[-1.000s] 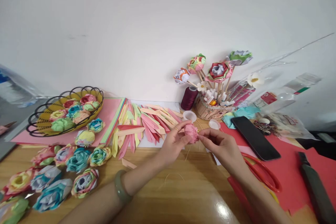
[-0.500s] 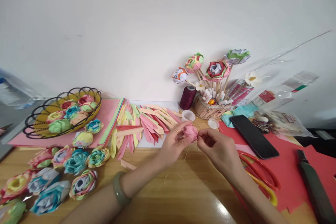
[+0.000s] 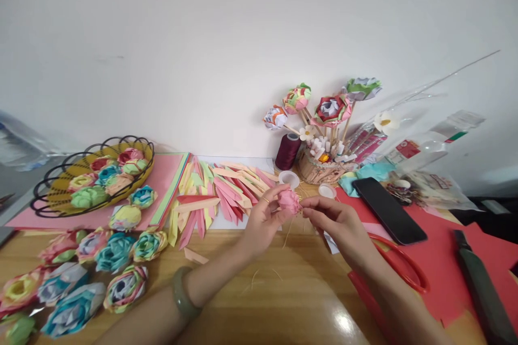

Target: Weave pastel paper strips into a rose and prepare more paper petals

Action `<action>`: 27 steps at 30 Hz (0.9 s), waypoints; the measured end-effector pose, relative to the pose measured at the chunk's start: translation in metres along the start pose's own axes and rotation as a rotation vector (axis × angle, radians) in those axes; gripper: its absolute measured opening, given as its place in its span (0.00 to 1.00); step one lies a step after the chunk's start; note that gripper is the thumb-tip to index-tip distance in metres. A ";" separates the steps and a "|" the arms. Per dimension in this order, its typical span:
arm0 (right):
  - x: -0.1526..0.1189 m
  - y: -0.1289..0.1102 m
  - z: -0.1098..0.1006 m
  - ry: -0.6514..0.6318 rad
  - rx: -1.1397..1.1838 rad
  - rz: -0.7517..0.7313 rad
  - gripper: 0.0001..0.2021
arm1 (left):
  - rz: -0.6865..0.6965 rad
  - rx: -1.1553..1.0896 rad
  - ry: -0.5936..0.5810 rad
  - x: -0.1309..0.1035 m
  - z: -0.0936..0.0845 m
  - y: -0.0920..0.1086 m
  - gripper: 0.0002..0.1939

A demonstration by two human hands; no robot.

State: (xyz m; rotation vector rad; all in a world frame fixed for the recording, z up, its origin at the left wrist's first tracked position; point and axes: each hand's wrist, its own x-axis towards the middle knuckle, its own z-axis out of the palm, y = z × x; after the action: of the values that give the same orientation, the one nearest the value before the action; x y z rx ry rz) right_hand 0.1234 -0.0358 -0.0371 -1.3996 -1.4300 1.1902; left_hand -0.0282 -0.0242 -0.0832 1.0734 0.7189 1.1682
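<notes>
My left hand (image 3: 261, 223) is closed round a small pink paper flower (image 3: 288, 202), its fingers and thumb on either side of the bloom. Close against the flower's right end, my right hand (image 3: 334, 221) pinches with thumb and fingertips; what lies in that pinch is too small to make out. Thin yellowish thread (image 3: 286, 237) hangs below the flower, and more of it loops on the wooden table (image 3: 259, 312). Just beyond the hands are a small white plastic cup (image 3: 288, 178) and a round white lid (image 3: 327, 191).
Folded paper strips (image 3: 232, 188) lie in a heap beyond my left arm. Several finished paper flowers (image 3: 115, 250) and a yellow basket (image 3: 56, 188) are at left. Right: red-handled scissors (image 3: 404, 264), black phone (image 3: 390, 210), red paper (image 3: 441, 275). Behind stand a thread spool (image 3: 287, 152) and a flower pot (image 3: 324, 171).
My right hand has turned and its fingers have straightened somewhat, still at the flower's right end. A white scrap now shows beneath it. The whole view has shifted slightly.
</notes>
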 end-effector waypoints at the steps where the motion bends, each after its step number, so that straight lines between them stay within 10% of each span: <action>1: 0.000 0.000 0.000 -0.006 0.015 0.026 0.12 | 0.007 -0.003 -0.001 0.000 0.000 0.000 0.21; 11: 0.003 0.004 -0.004 -0.106 0.079 0.170 0.13 | -0.024 -0.016 -0.004 0.000 0.002 0.002 0.22; 27: -0.003 0.011 0.010 0.174 -0.390 -0.208 0.09 | -0.019 -0.049 -0.001 0.001 0.001 -0.004 0.20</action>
State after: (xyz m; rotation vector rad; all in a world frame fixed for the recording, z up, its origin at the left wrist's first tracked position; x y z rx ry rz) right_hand 0.1166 -0.0405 -0.0501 -1.5239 -1.6945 0.6630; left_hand -0.0257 -0.0237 -0.0862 1.0238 0.6949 1.1636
